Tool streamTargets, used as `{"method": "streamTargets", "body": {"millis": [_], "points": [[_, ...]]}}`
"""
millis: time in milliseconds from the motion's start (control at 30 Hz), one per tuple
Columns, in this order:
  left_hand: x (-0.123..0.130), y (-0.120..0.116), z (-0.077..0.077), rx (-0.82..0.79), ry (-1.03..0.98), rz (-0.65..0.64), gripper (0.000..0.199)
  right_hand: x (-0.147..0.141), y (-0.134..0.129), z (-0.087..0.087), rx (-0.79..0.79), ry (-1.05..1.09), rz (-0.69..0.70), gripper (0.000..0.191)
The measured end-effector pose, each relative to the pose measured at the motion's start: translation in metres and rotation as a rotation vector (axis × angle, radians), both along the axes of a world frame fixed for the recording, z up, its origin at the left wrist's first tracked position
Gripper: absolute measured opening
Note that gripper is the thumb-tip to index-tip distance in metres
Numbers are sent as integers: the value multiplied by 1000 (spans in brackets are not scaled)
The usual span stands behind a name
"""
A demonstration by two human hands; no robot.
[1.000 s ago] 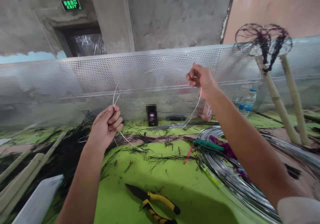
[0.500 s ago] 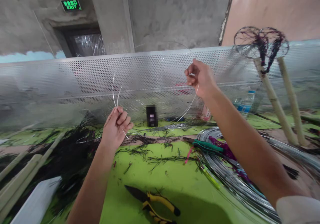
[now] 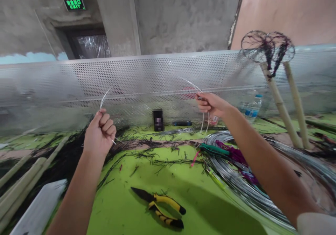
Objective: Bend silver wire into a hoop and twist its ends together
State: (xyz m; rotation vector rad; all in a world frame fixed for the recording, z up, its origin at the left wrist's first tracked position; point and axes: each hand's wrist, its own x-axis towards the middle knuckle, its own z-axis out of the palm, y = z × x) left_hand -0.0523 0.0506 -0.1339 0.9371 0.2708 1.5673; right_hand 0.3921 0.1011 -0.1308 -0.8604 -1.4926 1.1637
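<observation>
A thin silver wire rises in a curve from my left hand, whose fingers are closed on it; a short end pokes out below. On the right, my right hand pinches wire too, with strands arching up and left and others hanging beneath it. The wire's middle stretch between my hands is too faint to follow. Both hands are raised above the green table. Yellow-and-black pliers lie below and between them.
Coiled wire and green-handled pliers lie at the right. Beyond stand bamboo poles with netted hoops, and a water bottle. Dark twigs and bamboo sticks cover the left. A perforated metal panel crosses behind.
My left hand has moved left. My right hand has come down, its fingers now pinching the wire, and the large loop between my hands has flattened.
</observation>
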Motion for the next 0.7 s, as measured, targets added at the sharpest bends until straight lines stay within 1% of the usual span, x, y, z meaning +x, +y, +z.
{"method": "streamTargets", "body": {"millis": [67,100,200,300,367,400,433,500,567,633,700], "points": [[-9,-2,-2,-55,36,-19,14,4,-3,1,-14,3,5,27],[-13,-4,-3,-88,64,-33,14,6,-4,4,-13,7,0,27],[-26,-9,-6,-190,174,-79,14,13,-14,23,7,10,-28,27],[-41,-17,-10,-269,291,-113,12,21,-31,43,-8,-47,-56,24],[-51,-22,-18,-314,356,-123,12,26,-44,46,-51,-125,-79,21],[-55,-24,-24,-336,383,-125,12,27,-50,42,-76,-171,-97,20],[-57,-26,-31,-358,405,-126,13,29,-56,36,-102,-218,-121,20],[-57,-29,-50,-400,434,-132,16,30,-66,14,-142,-313,-190,23],[-48,-30,-71,-439,446,-149,20,28,-73,-16,-166,-407,-285,25],[-33,-30,-91,-470,443,-169,24,24,-79,-50,-182,-500,-378,27],[-16,-29,-107,-491,431,-177,28,18,-83,-83,-209,-590,-433,30]]}}
